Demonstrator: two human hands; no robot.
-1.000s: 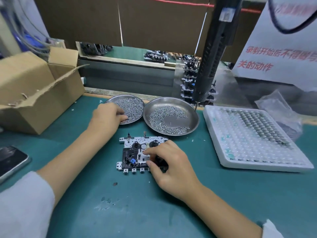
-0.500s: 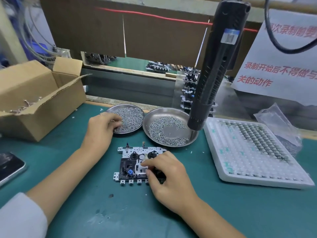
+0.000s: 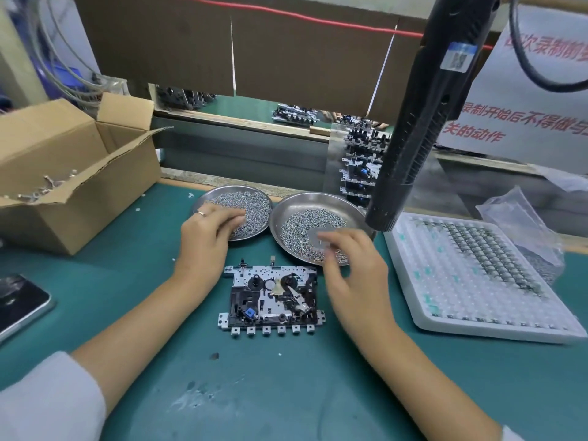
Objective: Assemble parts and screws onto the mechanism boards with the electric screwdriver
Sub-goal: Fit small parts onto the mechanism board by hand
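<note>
Two hands over the screw dishes, board untouched

Head view: left hand [image 3: 206, 240] reaches into the left screw dish [image 3: 203, 197], fingers curled down into the screws [image 3: 251, 206]; whether it pinches one, can't tell. Ring on one finger. Right hand [image 3: 353, 275] is motion-blurred, fingers loosely bent over the near edge of the right screw dish [image 3: 286, 208]; grip state unclear. Mechanism board [image 3: 270, 300] lies flat on the green mat [image 3: 286, 393] between both wrists, just below the dishes, neither hand touching it. Electric screwdriver [image 3: 423, 122] hangs above and beyond the right hand. White parts tray [image 3: 477, 326] to that hand's right. Cardboard box [image 3: 63, 173] and phone [image 3: 19, 300] left of the left hand.
</note>
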